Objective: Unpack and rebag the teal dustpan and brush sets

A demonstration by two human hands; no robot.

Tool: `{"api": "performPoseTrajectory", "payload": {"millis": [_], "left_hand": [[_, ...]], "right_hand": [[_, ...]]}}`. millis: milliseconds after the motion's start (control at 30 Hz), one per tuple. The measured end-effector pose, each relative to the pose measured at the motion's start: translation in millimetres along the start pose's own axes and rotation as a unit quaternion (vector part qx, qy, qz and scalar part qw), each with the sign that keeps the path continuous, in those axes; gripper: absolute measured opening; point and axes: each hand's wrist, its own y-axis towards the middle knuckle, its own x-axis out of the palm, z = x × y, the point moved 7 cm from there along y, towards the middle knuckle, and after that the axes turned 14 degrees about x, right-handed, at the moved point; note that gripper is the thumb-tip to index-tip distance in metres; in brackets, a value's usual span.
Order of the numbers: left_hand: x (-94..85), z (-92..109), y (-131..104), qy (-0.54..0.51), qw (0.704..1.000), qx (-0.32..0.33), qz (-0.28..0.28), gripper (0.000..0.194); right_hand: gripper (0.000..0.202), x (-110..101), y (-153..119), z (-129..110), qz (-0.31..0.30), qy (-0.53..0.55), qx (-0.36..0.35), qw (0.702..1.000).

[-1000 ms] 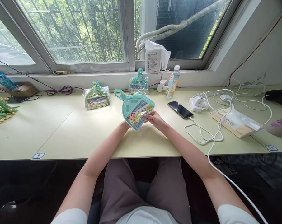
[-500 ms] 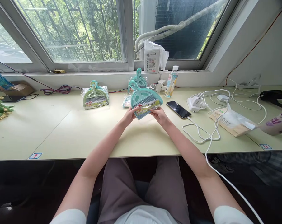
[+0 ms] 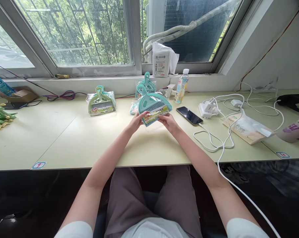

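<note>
A teal dustpan and brush set (image 3: 154, 105) in clear wrap is held tilted above the table, its handle pointing up and left. My left hand (image 3: 137, 121) grips its lower left edge and my right hand (image 3: 168, 121) its lower right edge. Behind it, another wrapped teal set (image 3: 147, 85) stands by the window ledge, partly hidden. To the left, a wrapped green dustpan set (image 3: 101, 103) rests on the table.
Right of the hands are a phone (image 3: 189, 115), a drink bottle (image 3: 181, 86), a white power adapter (image 3: 207, 109), looping white cables and a paper packet (image 3: 248, 128). A tissue pack (image 3: 161, 62) sits on the ledge. Green woven stalks (image 3: 0, 116) lie far left.
</note>
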Motion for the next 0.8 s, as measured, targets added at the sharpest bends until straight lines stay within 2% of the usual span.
{"api": "performPoseTrajectory", "payload": {"millis": [133, 267, 533, 700, 800], "left_hand": [[0.9, 8.3, 0.2, -0.005, 0.998, 0.054, 0.023, 0.043], [0.7, 17.8, -2.2, 0.029, 0.996, 0.071, 0.038, 0.046], [-10.5, 27.7, -6.9, 0.017, 0.982, 0.121, 0.146, 0.043], [-18.9, 31.7, -4.1, -0.028, 0.978, 0.113, 0.172, 0.040], [-35.0, 35.5, 0.5, -0.016, 0.974, 0.103, 0.199, 0.033]], "right_hand": [[0.041, 1.7, -4.1, -3.0, 0.010, 0.017, -0.036, 0.999], [0.043, 1.5, -5.5, -2.9, 0.027, 0.011, -0.045, 0.999], [0.035, 10.7, -8.0, 2.9, 0.003, 0.005, -0.034, 0.999], [0.036, 11.8, -8.2, 6.7, 0.006, 0.004, -0.026, 1.000], [0.036, 12.2, -7.2, 8.4, 0.000, -0.001, -0.003, 1.000]]}}
